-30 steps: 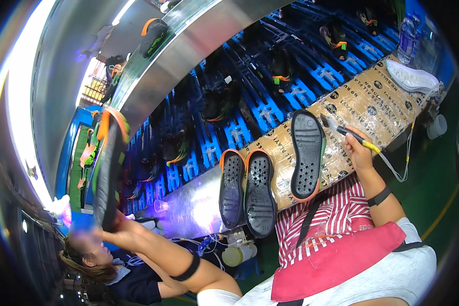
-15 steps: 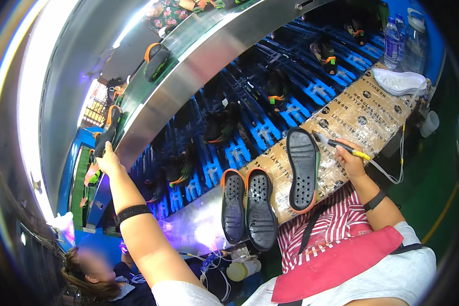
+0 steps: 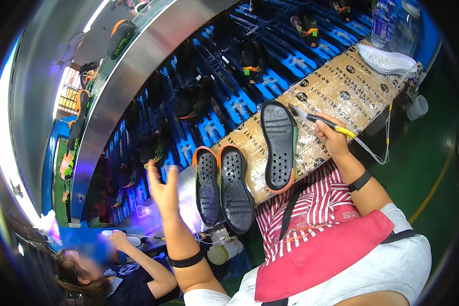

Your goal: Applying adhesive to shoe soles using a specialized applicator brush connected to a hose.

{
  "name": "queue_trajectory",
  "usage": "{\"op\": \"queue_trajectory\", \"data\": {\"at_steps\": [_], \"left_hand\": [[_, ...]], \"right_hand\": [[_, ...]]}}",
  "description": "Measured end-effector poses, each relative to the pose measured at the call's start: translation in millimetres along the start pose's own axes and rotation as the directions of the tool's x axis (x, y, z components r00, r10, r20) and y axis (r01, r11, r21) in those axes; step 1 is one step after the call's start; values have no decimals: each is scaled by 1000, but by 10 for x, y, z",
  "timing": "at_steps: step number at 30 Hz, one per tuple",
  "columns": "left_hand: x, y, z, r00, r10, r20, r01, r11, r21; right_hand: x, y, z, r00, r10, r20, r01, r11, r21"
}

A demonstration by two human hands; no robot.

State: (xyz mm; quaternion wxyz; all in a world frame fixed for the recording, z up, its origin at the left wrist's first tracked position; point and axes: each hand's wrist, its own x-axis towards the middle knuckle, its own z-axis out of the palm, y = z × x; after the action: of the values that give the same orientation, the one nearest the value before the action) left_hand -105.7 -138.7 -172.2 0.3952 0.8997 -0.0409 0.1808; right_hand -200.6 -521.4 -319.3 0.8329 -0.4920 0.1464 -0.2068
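My right hand [image 3: 332, 137] is closed round the black and yellow handle of a brush [image 3: 311, 117], whose tip is close to the upper right edge of a black shoe sole [image 3: 279, 148] with orange and green trim. A white cord trails from the brush's handle end. My left hand [image 3: 163, 194] is open and holds nothing, fingers spread, in the air left of two more soles. These two, a left sole [image 3: 207, 186] and a right sole [image 3: 235, 188], lie side by side at the bench edge, black with orange rims.
Printed cardboard [image 3: 336, 97] covers the bench. A white shoe-shaped dish [image 3: 385, 60], plastic bottles [image 3: 380, 25] and a cup [image 3: 417, 107] are at the far right. Beyond lies a blue rack [image 3: 239, 107] with shoe parts, then a curved metal conveyor [image 3: 122, 76]. A co-worker [image 3: 132, 270] sits lower left.
My left hand has come away from a shoe on the conveyor and moved back toward the two soles. The brush stays in my right hand. The whole view has shifted.
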Motion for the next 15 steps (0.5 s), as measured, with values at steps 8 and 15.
{"op": "queue_trajectory", "data": {"at_steps": [8, 15], "left_hand": [[-243, -480, 509, 900, -312, 304, 110, 838, 535], [-257, -501, 681, 855, -393, 338, 110, 775, 623]], "right_hand": [[-22, -16, -27, 1000, -14, 1, 15, 1000, -26], [-12, 15, -36, 1000, -11, -6, 11, 999, -36]]}}
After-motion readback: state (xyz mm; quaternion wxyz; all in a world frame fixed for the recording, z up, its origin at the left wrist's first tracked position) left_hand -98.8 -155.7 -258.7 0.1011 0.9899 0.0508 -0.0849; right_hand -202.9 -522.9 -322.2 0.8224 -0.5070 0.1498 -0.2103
